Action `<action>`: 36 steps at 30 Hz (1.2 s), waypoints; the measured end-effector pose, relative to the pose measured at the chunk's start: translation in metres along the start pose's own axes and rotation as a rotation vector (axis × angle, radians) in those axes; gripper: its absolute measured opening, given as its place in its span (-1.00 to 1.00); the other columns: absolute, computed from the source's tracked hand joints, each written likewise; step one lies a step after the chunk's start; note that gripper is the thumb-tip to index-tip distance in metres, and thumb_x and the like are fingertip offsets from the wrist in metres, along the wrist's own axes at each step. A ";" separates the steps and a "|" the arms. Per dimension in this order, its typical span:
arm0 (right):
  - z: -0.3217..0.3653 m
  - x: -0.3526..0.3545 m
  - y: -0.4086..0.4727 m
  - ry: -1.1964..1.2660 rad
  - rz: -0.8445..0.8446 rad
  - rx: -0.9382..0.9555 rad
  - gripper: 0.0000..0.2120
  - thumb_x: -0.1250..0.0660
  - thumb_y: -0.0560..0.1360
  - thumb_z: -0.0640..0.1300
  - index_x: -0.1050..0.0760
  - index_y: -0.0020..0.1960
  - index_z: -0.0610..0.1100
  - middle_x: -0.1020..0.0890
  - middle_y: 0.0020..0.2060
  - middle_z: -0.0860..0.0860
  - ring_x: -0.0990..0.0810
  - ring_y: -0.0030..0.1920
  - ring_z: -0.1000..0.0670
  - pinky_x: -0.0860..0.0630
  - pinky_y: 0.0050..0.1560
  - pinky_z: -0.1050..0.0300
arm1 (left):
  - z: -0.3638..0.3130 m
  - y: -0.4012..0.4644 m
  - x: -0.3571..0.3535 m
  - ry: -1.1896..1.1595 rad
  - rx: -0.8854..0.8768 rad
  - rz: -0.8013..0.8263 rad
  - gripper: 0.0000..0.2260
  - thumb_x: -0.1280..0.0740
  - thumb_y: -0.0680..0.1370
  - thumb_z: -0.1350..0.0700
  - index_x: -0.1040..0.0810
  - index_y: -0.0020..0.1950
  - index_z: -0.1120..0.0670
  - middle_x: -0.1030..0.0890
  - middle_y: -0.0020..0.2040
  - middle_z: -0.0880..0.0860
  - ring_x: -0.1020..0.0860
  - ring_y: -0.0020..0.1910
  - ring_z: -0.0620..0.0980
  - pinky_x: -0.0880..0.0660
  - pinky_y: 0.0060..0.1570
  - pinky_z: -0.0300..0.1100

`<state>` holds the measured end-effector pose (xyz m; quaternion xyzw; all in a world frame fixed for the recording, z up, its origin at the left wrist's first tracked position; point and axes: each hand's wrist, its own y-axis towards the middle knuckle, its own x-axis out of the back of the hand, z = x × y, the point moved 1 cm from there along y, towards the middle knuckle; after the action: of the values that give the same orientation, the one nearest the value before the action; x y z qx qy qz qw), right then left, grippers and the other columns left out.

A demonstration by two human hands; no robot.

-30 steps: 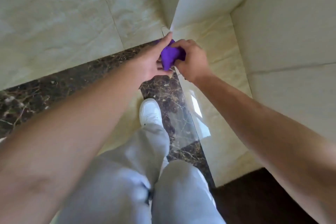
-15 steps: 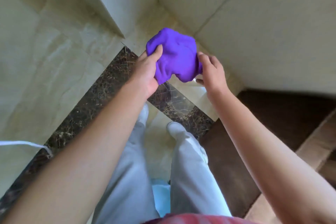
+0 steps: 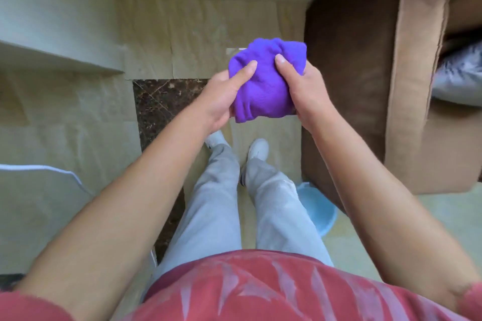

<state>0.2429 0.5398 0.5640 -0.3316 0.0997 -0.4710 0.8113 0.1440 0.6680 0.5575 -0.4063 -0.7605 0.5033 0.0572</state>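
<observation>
A bunched purple cloth [image 3: 266,88] is held in the air in front of me, above my feet. My left hand [image 3: 224,98] grips its left side, thumb laid across the top. My right hand [image 3: 305,91] grips its right side, thumb pressed into the fabric. The fingers of both hands are hidden under the cloth.
I stand on a beige tiled floor [image 3: 187,41] with a dark marble strip [image 3: 161,112]. A brown and tan sofa [image 3: 365,65] stands at the right with a grey patterned cushion [image 3: 459,78]. A light blue basin [image 3: 318,211] sits by my right leg. A white-edged object [image 3: 52,172] lies at the left.
I have turned right and the view has swung, so the sofa is now in sight. The cloth has come closer, and both hands now hold it more tightly with thumbs on top.
</observation>
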 end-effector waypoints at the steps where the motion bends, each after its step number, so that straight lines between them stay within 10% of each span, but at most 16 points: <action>1: -0.006 0.013 -0.007 0.008 -0.032 0.001 -0.77 -0.38 0.57 0.01 -0.64 0.16 -0.07 -0.73 0.14 -0.06 -0.69 0.20 -0.05 -0.57 0.30 -0.16 | 0.005 -0.002 -0.006 0.099 0.032 0.047 -0.65 -0.36 0.62 0.01 -0.55 0.34 0.15 -0.69 0.21 0.16 -0.70 0.13 0.12 -0.65 0.04 0.10; 10: -0.102 0.134 -0.095 0.620 -0.258 -0.092 -0.58 -0.37 0.55 0.13 -0.63 0.22 -0.17 -0.74 0.14 -0.13 -0.71 0.18 -0.14 -0.59 0.29 -0.18 | 0.093 -0.034 -0.099 0.330 0.209 0.495 -0.63 -0.38 0.61 0.02 -0.45 0.41 -0.11 -0.56 0.41 0.02 -0.62 0.28 0.23 -0.59 0.06 0.30; 21: -0.256 0.206 -0.266 1.031 -0.542 -0.163 -0.66 -0.37 0.57 0.00 -0.57 0.29 -0.12 -0.67 0.27 -0.15 -0.63 0.30 -0.12 -0.50 0.39 -0.12 | 0.254 -0.115 -0.172 0.553 0.348 0.551 -0.73 -0.25 0.64 0.24 -0.52 0.31 0.02 -0.62 0.27 0.09 -0.60 0.24 0.24 -0.52 0.11 0.45; 28: -0.331 0.181 -0.342 1.012 -0.728 -0.198 -0.71 -0.30 0.62 -0.25 -0.57 0.28 -0.02 -0.64 0.26 -0.12 -0.62 0.20 -0.03 -0.47 0.43 -0.10 | 0.314 -0.131 -0.179 0.796 0.498 0.680 -0.71 -0.24 0.59 0.32 -0.56 0.27 0.12 -0.68 0.14 0.10 -0.66 0.09 0.02 -0.58 0.13 -0.07; 36: -0.417 0.169 -0.404 1.269 -0.567 -0.325 -0.61 -0.29 0.63 0.06 -0.43 0.45 0.11 -0.58 0.38 0.06 -0.59 0.36 -0.09 -0.52 0.22 -0.45 | 0.415 -0.150 -0.198 0.975 0.629 0.555 -0.67 -0.18 0.54 0.32 -0.53 0.25 0.11 -0.63 0.10 0.13 -0.62 -0.03 0.11 -0.54 -0.10 -0.03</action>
<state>-0.1460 0.0784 0.5273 -0.1236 0.5315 -0.7453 0.3832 -0.0146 0.2114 0.5415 -0.7339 -0.3298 0.4558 0.3807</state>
